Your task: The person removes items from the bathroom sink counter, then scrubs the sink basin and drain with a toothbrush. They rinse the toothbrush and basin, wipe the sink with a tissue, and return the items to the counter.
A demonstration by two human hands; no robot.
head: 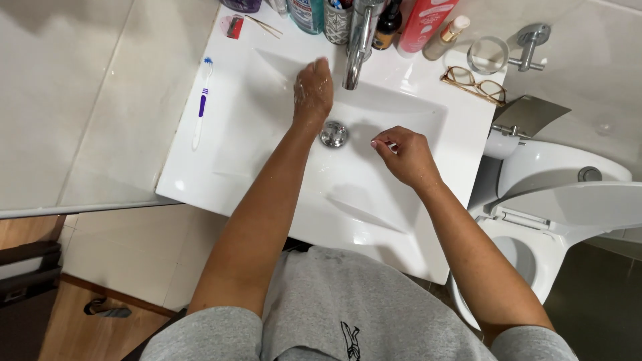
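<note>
My left hand [313, 90] is soapy and held flat over the white sink basin [267, 134], just left of the chrome tap [358, 41]; it holds nothing. My right hand [403, 155] hovers over the basin to the right of the chrome drain [334, 134]. Its fingers are pinched together, with a small pale thing between them that I cannot make out.
A white and purple toothbrush [200, 100] lies on the sink's left rim. Bottles and a cup [338, 20] stand along the back edge. Glasses [473, 83] rest at the back right. A toilet [535, 220] with raised lid stands to the right.
</note>
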